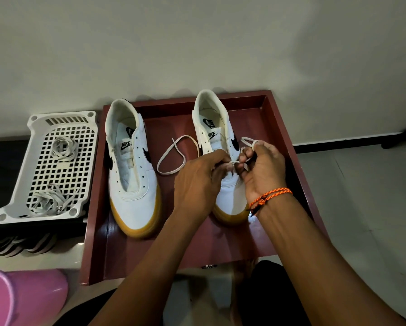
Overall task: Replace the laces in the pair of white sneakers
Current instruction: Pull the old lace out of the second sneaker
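Observation:
Two white sneakers with gum soles stand in a dark red tray (279, 128). The left sneaker (132, 165) has bare eyelets and no lace. Over the right sneaker (215, 128) both hands work a white lace (171, 158). My left hand (202, 177) pinches the lace near the lower eyelets, and a loop of it trails left onto the tray. My right hand (260, 168) grips the other end, with lace looped round a finger. An orange cord bracelet sits on the right wrist.
A white perforated plastic basket (32, 196) left of the tray holds a coiled lace (64, 148) and a loose lace bundle (49, 201). A pink plastic container (20, 300) sits at the bottom left. A pale wall rises just behind the tray.

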`<act>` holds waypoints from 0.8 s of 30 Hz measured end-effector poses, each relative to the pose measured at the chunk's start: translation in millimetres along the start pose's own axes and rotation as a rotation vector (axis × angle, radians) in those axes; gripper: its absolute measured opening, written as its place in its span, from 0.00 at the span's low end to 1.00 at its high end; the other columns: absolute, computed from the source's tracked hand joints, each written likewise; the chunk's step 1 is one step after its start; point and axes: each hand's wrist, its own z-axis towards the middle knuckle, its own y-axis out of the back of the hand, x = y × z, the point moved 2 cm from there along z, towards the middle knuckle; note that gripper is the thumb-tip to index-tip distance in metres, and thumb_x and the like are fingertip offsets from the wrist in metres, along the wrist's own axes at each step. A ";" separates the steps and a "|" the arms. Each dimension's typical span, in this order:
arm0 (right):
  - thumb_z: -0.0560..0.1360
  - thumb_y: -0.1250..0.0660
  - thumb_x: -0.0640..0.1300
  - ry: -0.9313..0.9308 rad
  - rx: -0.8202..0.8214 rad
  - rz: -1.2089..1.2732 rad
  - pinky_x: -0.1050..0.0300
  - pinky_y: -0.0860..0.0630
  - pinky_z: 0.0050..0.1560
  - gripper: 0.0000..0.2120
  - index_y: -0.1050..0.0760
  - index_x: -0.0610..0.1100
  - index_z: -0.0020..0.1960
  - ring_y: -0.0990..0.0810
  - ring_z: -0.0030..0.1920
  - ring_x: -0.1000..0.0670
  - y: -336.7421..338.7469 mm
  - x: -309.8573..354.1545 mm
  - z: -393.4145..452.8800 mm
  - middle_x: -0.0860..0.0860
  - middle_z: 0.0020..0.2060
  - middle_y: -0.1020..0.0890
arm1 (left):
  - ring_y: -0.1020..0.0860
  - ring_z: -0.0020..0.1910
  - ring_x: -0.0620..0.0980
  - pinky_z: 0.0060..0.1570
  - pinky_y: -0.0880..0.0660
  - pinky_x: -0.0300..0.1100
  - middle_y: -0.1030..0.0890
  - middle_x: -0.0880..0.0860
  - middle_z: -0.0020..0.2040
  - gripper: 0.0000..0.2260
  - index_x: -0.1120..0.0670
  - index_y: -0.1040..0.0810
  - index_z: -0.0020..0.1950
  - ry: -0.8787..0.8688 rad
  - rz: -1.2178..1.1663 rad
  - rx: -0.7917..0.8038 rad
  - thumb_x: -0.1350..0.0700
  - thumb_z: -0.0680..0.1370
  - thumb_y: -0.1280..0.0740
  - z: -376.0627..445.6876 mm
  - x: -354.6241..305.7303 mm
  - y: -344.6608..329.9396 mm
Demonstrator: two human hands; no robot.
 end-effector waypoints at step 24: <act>0.78 0.31 0.48 1.048 0.219 -1.011 0.48 0.24 0.55 0.06 0.23 0.46 0.45 0.30 0.58 0.50 -11.5 34.8 -15.5 0.53 0.57 0.27 | 0.32 0.30 0.47 0.29 0.36 0.44 0.27 0.50 0.32 0.13 0.53 0.24 0.36 0.458 -0.749 -0.513 0.62 0.80 0.37 17.8 7.0 65.5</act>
